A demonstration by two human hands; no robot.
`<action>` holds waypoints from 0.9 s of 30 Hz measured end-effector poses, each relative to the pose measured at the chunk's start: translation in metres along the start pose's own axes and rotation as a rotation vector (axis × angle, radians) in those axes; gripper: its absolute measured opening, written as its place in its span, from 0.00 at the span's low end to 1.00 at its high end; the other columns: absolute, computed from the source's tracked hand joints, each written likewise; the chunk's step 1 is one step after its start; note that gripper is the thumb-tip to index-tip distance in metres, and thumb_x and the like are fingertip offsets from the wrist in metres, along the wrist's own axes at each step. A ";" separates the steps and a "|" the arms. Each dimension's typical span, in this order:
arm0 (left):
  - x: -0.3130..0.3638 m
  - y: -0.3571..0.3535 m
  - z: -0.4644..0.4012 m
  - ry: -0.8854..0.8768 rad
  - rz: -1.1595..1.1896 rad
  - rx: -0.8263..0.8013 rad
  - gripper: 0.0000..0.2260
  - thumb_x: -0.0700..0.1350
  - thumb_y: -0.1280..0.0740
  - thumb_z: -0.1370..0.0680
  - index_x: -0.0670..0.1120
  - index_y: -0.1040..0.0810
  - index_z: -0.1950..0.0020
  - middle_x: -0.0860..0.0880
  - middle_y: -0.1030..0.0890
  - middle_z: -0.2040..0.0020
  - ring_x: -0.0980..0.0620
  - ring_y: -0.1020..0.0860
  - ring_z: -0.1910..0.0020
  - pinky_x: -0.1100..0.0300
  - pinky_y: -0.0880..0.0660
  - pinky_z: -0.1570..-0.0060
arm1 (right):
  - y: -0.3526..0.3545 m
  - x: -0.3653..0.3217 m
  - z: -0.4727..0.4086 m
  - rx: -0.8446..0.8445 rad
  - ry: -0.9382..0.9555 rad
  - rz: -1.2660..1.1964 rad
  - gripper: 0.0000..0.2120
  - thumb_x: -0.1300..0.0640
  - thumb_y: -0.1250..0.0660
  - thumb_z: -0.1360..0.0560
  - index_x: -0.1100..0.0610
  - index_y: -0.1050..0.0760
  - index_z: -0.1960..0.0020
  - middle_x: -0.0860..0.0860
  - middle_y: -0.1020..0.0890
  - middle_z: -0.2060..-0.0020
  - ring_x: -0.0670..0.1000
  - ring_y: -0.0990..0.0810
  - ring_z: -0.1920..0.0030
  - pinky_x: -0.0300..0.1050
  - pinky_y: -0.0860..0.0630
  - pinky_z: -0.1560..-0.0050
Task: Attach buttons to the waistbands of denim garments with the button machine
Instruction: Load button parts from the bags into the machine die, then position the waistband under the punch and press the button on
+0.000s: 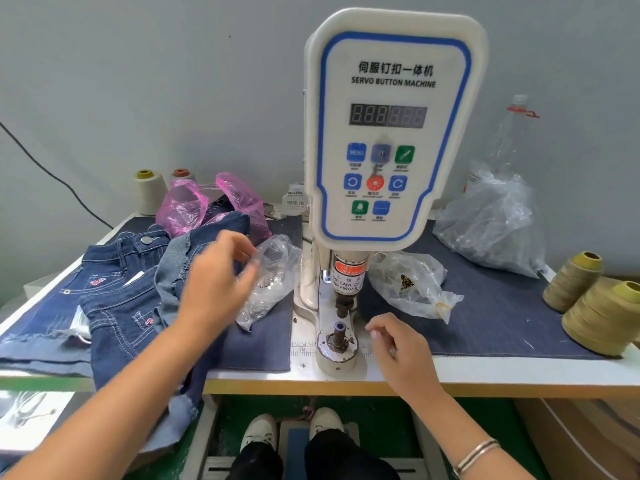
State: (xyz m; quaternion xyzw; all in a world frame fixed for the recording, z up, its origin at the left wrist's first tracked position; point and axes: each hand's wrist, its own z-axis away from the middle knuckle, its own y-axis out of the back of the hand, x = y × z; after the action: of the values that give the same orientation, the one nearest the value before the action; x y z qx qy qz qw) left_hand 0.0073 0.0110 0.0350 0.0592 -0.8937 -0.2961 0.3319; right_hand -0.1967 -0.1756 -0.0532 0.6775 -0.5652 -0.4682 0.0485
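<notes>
Left of the machine (391, 133), the left hand (214, 282), fingers loosely spread, reaches into the button bag (273, 271) beside the jeans (128, 306), while the right hand (398, 344), loosely curled and empty, waits just right of the die (339, 336).

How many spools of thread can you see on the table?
4: a white spool and another stand at the back left by the wall; two tan spools lie at the right edge. More may be hidden behind bags.
</notes>
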 end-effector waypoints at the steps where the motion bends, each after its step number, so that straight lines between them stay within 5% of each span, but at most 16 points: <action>1: -0.011 0.010 -0.008 0.026 -0.083 0.089 0.08 0.38 0.31 0.25 0.46 0.27 0.48 0.49 0.20 0.53 0.48 0.22 0.54 0.49 0.25 0.50 | 0.000 0.004 0.001 -0.019 -0.043 -0.021 0.05 0.59 0.38 0.23 0.51 0.25 0.55 0.38 0.26 0.68 0.42 0.25 0.66 0.29 0.33 0.66; 4: -0.055 0.039 -0.034 0.291 -0.354 0.123 0.12 0.42 0.34 0.24 0.43 0.25 0.41 0.42 0.22 0.43 0.39 0.25 0.43 0.40 0.31 0.42 | -0.002 0.007 -0.002 -0.062 -0.121 -0.042 0.12 0.63 0.36 0.23 0.45 0.27 0.54 0.40 0.22 0.66 0.45 0.23 0.63 0.34 0.29 0.66; 8: -0.085 0.056 -0.042 0.713 -0.408 -0.241 0.26 0.58 0.36 0.22 0.41 0.27 0.32 0.37 0.25 0.35 0.36 0.28 0.35 0.44 0.31 0.37 | -0.006 0.001 0.000 -0.096 -0.106 -0.039 0.11 0.62 0.35 0.23 0.46 0.26 0.54 0.39 0.23 0.68 0.43 0.22 0.64 0.33 0.29 0.66; 12: -0.068 0.039 -0.023 0.397 -0.186 -0.182 0.12 0.42 0.33 0.23 0.52 0.20 0.41 0.48 0.16 0.54 0.46 0.21 0.53 0.58 0.29 0.54 | -0.001 -0.007 0.007 -0.014 -0.058 -0.108 0.10 0.64 0.35 0.24 0.49 0.25 0.55 0.44 0.23 0.70 0.45 0.25 0.68 0.31 0.32 0.70; 15: -0.034 0.025 -0.006 0.158 0.094 -0.265 0.13 0.41 0.33 0.22 0.58 0.20 0.45 0.59 0.24 0.70 0.60 0.30 0.72 0.70 0.36 0.71 | -0.003 -0.021 0.013 0.016 0.024 -0.157 0.04 0.58 0.37 0.24 0.50 0.24 0.56 0.46 0.23 0.71 0.45 0.27 0.72 0.33 0.33 0.73; 20: -0.010 0.004 0.007 0.172 0.286 -0.688 0.10 0.43 0.37 0.19 0.54 0.25 0.39 0.60 0.16 0.49 0.64 0.21 0.48 0.68 0.29 0.45 | -0.007 -0.033 0.018 0.009 0.093 -0.213 0.08 0.55 0.40 0.26 0.55 0.22 0.57 0.44 0.26 0.72 0.41 0.30 0.73 0.32 0.36 0.73; 22: -0.014 0.009 0.003 0.161 0.350 -0.505 0.10 0.38 0.39 0.18 0.49 0.20 0.45 0.55 0.15 0.51 0.60 0.19 0.48 0.67 0.26 0.45 | -0.007 -0.033 0.020 -0.003 0.085 -0.218 0.06 0.54 0.40 0.26 0.49 0.23 0.55 0.46 0.25 0.71 0.42 0.28 0.73 0.33 0.35 0.73; 25: -0.034 0.025 -0.014 0.390 0.522 0.003 0.13 0.35 0.42 0.19 0.46 0.20 0.55 0.49 0.15 0.59 0.51 0.18 0.58 0.64 0.21 0.57 | -0.004 -0.032 0.022 -0.006 0.036 -0.210 0.06 0.52 0.41 0.26 0.44 0.26 0.53 0.40 0.26 0.71 0.40 0.28 0.72 0.28 0.37 0.72; 27: -0.064 0.032 -0.029 0.494 0.178 0.055 0.08 0.39 0.40 0.20 0.47 0.22 0.51 0.47 0.16 0.52 0.46 0.20 0.52 0.58 0.23 0.53 | -0.003 -0.033 0.021 -0.006 0.028 -0.210 0.06 0.52 0.41 0.26 0.44 0.26 0.53 0.38 0.27 0.72 0.39 0.28 0.72 0.27 0.37 0.71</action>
State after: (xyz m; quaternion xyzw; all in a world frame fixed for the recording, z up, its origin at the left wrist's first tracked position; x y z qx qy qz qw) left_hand 0.0783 0.0426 0.0352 0.0599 -0.7949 -0.2180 0.5631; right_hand -0.2067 -0.1380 -0.0473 0.7393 -0.4889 -0.4629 0.0090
